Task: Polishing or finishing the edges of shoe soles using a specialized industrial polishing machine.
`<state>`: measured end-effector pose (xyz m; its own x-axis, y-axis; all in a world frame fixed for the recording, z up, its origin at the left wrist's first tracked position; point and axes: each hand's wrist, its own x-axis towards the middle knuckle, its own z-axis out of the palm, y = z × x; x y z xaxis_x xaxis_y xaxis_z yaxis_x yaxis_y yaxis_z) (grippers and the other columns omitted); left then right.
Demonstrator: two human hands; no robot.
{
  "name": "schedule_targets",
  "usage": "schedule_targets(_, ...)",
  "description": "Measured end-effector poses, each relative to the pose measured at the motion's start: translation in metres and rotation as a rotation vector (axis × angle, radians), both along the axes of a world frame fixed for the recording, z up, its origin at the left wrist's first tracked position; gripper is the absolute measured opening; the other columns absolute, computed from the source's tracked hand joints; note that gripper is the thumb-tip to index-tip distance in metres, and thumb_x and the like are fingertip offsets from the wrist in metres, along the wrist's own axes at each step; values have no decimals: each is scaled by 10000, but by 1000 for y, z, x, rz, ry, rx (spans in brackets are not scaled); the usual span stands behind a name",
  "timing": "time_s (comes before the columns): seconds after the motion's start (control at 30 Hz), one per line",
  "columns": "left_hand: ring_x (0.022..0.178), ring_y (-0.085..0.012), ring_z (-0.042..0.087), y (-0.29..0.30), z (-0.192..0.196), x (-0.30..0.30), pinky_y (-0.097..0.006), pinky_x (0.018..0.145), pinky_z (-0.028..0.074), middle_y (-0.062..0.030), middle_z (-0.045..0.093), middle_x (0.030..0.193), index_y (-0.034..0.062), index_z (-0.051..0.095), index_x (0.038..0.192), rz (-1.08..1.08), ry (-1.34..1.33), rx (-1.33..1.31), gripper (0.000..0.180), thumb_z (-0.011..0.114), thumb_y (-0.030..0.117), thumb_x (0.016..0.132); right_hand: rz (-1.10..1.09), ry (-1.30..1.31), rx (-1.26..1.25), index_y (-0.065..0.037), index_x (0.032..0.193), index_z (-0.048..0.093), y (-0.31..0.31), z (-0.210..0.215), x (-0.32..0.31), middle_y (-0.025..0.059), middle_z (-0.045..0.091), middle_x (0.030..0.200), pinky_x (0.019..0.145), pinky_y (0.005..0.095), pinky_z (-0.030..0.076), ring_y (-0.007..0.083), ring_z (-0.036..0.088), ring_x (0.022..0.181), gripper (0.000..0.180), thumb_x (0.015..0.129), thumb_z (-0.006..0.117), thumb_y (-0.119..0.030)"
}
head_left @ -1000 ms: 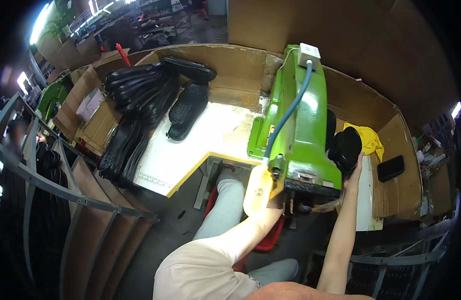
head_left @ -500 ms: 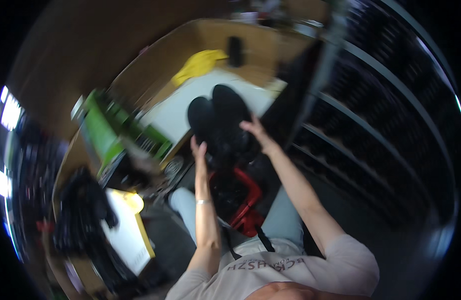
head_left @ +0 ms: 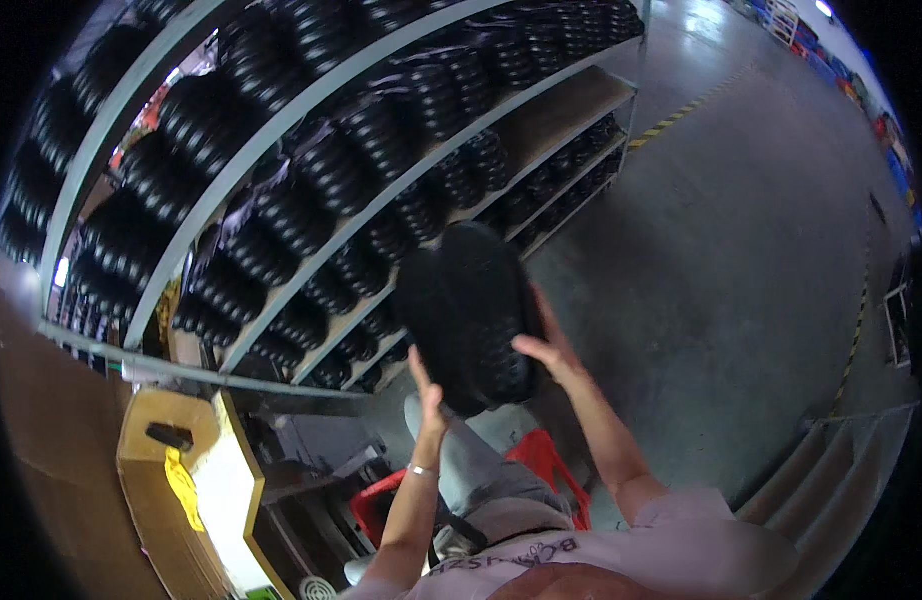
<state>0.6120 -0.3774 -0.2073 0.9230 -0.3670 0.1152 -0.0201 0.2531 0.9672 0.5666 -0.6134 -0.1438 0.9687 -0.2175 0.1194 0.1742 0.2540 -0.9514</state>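
Observation:
In front of me I hold up black shoe soles [head_left: 466, 310], two side by side with their rounded ends pointing away; more seem stacked beneath them. My left hand [head_left: 428, 395] presses against their left edge near the close end. On the opposite edge, my right hand [head_left: 549, 348] is closed round the side, its thumb lying over the top. The undersides of the soles and some of my fingers are hidden.
A metal rack [head_left: 331, 245] stands ahead and to the left, its shelves loaded with stacked black soles. At lower left is a white worktop [head_left: 233, 500] with a yellow cloth [head_left: 183, 490] beside it. A red plastic stool [head_left: 556, 470] is under me. Grey floor [head_left: 701, 260] stretches right.
My view has swung right, from the worktop to the rack and floor. The soles have come along between both hands, and the worktop now sits at lower left.

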Motion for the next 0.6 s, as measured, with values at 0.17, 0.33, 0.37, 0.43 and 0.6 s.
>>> schedule_targets(0.17, 1440, -298, 138, -155, 20, 73, -431, 1162, 157, -100, 105, 1580, 159, 69, 1536, -307, 105, -51, 995, 561, 628, 810, -366, 66, 36, -4, 1509, 136, -117, -16, 24, 217, 206, 1540, 1160, 401, 148, 329, 191, 1432, 1094, 680, 741, -384)
schedule_targets(0.33, 1450, -310, 68, -264, 6, 170, -426, 1169, 72, -193, 52, 1565, 69, -9, 1519, -406, 153, -119, 978, 528, 579, 880, -343, 108, 63, -27, 1513, 144, -219, -10, 103, 209, 271, 1511, 1132, 418, 235, 319, 296, 1386, 1007, 759, 701, -396)
schedule_targets(0.37, 1450, -310, 68, -283, 3, 190, -426, 1169, 72, -193, 52, 1565, 69, -9, 1519, -407, 158, -131, 978, 528, 579, 880, -313, 112, 103, -29, 1512, 144, -238, -8, 124, 201, 292, 1501, 1120, 414, 269, 304, 330, 1369, 980, 782, 695, -377)
schedule_targets(0.43, 1447, -319, 47, -314, -5, 228, -439, 1167, 76, -199, 20, 1563, 80, -21, 1520, -344, 139, -100, 970, 506, 601, 893, -236, 121, 240, -58, 1509, 172, -274, -15, 166, 161, 351, 1472, 1068, 405, 363, 269, 402, 1321, 928, 805, 697, -356)
schedule_targets(0.6, 1434, -309, 168, -359, 9, 303, -494, 1130, 243, -142, 93, 1568, 154, -99, 1515, -267, 377, -49, 1063, 542, 667, 840, -152, 355, 305, -116, 1386, 460, -327, -1, 269, 86, 536, 1332, 1018, 413, 418, 251, 531, 1188, 707, 778, 725, -360)
